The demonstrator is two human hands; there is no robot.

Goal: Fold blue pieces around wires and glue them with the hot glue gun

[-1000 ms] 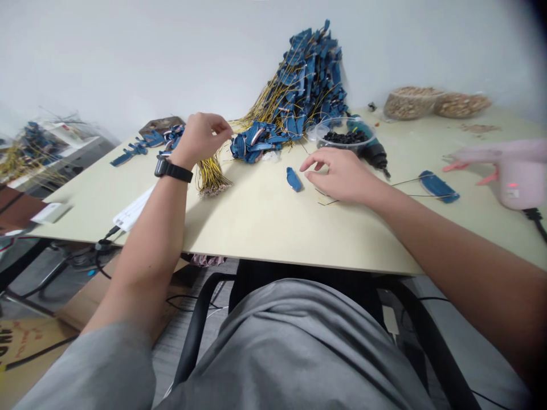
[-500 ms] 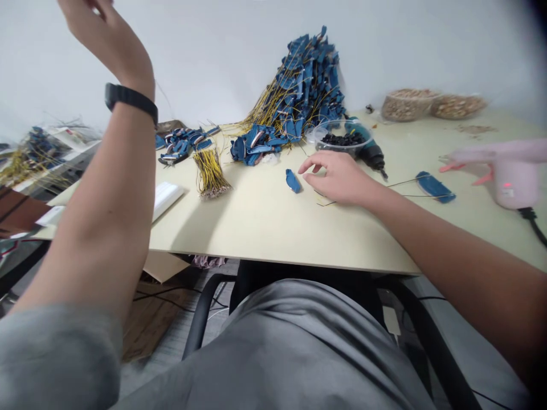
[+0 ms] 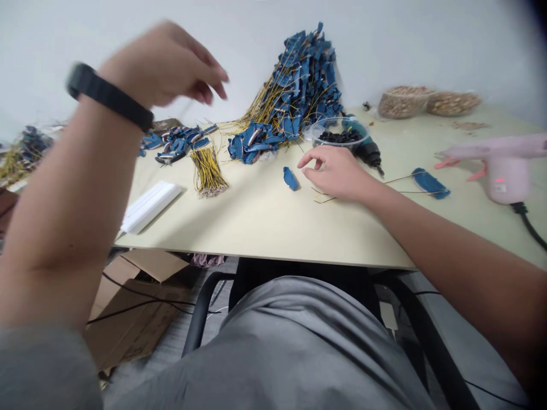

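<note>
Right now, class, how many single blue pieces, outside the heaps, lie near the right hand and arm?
2: one piece just left of the right hand, the other piece left of the glue gun. The hand and arm may hide more.

Near frame centre: small blue piece [image 3: 290, 179], smooth, plastic-looking. Right edge: glue gun [image 3: 507, 173], smooth plastic, soft sheen. Lower left: box [image 3: 132, 331], matt cardboard.
</note>
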